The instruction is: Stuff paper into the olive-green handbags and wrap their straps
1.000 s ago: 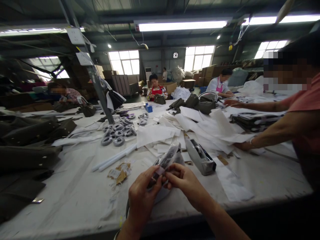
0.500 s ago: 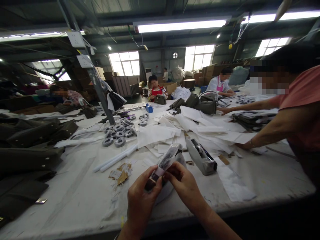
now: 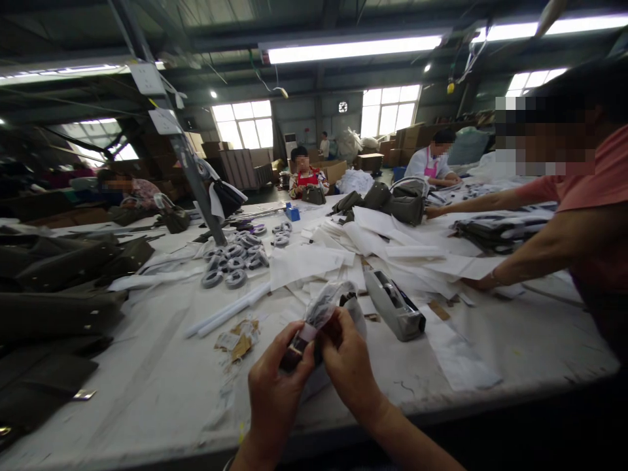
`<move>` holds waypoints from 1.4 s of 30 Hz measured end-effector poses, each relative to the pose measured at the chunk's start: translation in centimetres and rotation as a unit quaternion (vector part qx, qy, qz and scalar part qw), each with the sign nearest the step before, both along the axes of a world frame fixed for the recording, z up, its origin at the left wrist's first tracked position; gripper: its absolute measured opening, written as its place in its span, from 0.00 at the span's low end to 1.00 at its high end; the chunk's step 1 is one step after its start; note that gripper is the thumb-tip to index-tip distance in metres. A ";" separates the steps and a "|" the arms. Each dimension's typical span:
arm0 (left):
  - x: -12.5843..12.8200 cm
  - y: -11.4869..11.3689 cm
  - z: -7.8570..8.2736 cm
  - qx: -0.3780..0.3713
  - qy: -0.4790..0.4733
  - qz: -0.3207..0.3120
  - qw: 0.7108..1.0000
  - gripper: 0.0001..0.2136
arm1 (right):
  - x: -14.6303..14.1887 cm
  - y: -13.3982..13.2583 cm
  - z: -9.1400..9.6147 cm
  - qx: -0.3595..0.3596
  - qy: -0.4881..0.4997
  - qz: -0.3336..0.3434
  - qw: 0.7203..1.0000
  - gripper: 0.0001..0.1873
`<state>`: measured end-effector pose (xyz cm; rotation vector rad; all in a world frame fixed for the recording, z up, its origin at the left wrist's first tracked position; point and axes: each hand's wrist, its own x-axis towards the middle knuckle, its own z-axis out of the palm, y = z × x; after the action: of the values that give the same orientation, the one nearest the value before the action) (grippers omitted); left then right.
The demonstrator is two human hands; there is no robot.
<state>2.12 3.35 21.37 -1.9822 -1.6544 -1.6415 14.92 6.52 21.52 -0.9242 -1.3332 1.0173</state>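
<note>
Both of my hands hold one small dark item wrapped in a clear plastic bag point(image 3: 321, 311) just above the near edge of the white table point(image 3: 147, 386). My left hand point(image 3: 275, 386) pinches its lower end, where a strip of tape shows. My right hand point(image 3: 350, 369) is curled around the bag's middle from the right. The top of the bag sticks up above my fingers.
A grey tape dispenser point(image 3: 395, 307) lies just right of my hands. Tape rolls point(image 3: 235, 258), white tubes point(image 3: 226, 311), paper scraps point(image 3: 238, 340) and white sheets point(image 3: 407, 252) cover the middle. Dark bags point(image 3: 53, 294) lie left. A person in a pink top point(image 3: 589, 216) reaches in from the right.
My right hand has closed further around the bag and drawn nearer my left hand. The bag has tilted a little more upright. The person at right has shifted their arms slightly.
</note>
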 end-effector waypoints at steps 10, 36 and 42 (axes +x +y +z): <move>-0.1 -0.2 0.1 -0.020 -0.022 0.001 1.000 0.13 | -0.1 0.5 -0.8 0.052 -0.115 -0.069 0.990 0.14; 2.7 -1.6 1.0 -0.065 -0.092 -0.055 0.992 0.14 | 1.0 -2.0 1.3 -0.176 0.206 0.134 0.953 0.34; 1.3 -2.7 0.0 -0.080 -0.093 -0.136 0.983 0.22 | 0.8 -1.3 0.9 -0.180 0.216 0.088 0.956 0.41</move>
<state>3.41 0.67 21.40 -2.2822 -1.6862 -1.8926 15.69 5.23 22.37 -0.7934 -0.8853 1.5389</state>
